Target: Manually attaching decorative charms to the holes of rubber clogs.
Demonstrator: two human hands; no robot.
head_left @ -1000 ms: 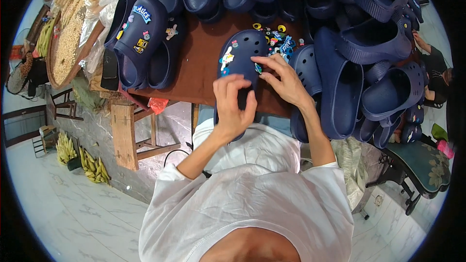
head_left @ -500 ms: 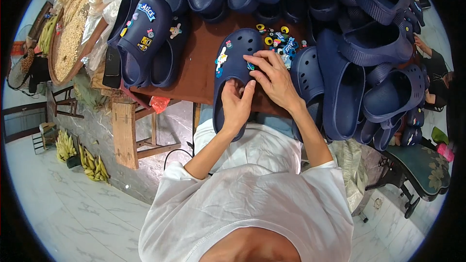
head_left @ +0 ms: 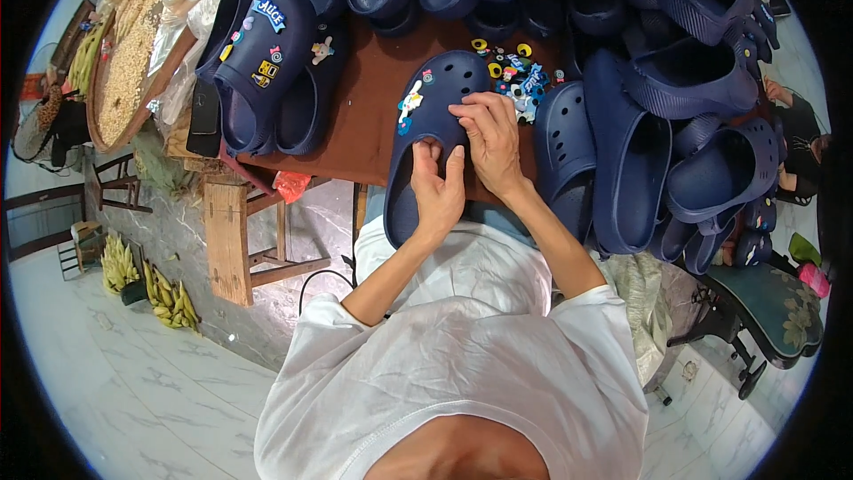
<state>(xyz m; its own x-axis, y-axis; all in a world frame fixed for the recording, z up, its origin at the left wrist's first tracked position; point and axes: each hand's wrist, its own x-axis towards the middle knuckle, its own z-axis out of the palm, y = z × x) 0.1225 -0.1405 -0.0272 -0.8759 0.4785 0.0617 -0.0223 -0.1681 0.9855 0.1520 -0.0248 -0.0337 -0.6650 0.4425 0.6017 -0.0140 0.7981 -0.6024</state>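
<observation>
A navy clog (head_left: 442, 80) with holes in its upper lies on the brown table edge, toe pointing away from me. Small charms (head_left: 410, 100) sit along its left side. My left hand (head_left: 438, 194) reaches into the clog's foot opening, fingers partly hidden under the upper, gripping it. My right hand (head_left: 494, 138) presses bent fingers against the right side of the upper; whatever lies beneath the fingertips is hidden. Just beyond, a loose pile of colourful charms (head_left: 524, 80) rests on the table. To the left stands a navy clog with several charms (head_left: 267, 44) fitted.
Many plain navy clogs (head_left: 631, 160) crowd the table's right and far sides. Left are a round tray of pale kernels (head_left: 129, 89), a wooden stool (head_left: 228, 240) and bananas (head_left: 169, 302) on the floor. An office chair (head_left: 769, 311) stands right; another person (head_left: 798, 138) is at the far right.
My right hand has shifted slightly, its fingers drawn closer together on the upper. A bluish charm glimpsed under them is now covered. The left hand still grips the clog, which has tilted slightly.
</observation>
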